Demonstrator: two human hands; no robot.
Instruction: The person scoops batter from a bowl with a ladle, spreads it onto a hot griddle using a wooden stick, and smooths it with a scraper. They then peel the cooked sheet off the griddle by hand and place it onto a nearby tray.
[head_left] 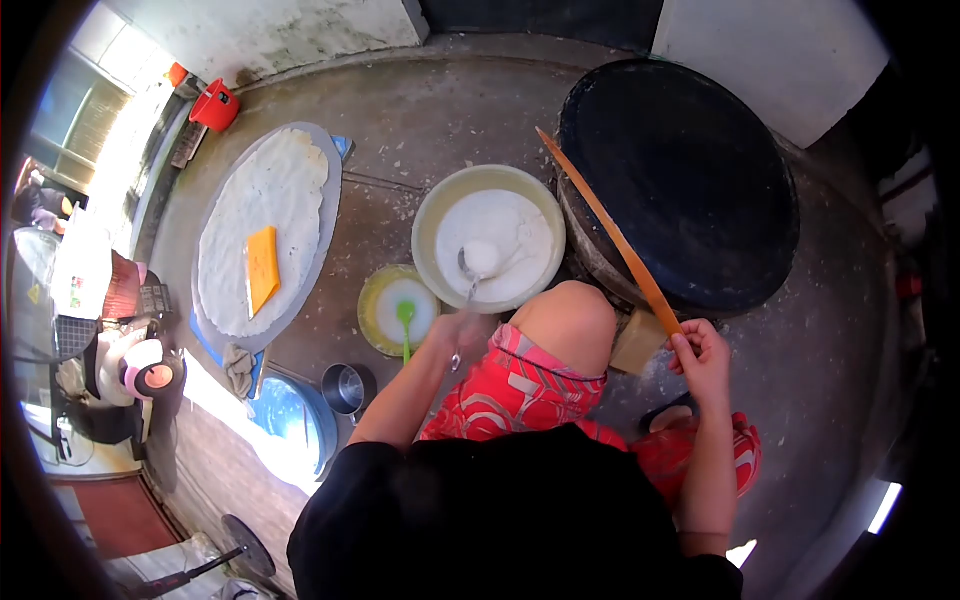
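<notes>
Batter, white and thick, fills the pale round plastic bowl (488,243) on the concrete floor (400,130), just left of the wide black round griddle (690,180). The left hand (458,335) is blurred; its grip seems closed on the handle of the metal ladle (478,262), whose cup rests in the batter ahead of the fingers. The right hand (700,352) pinches the near end of the long thin wooden stick (610,232), which slants up-left across the griddle's edge.
</notes>
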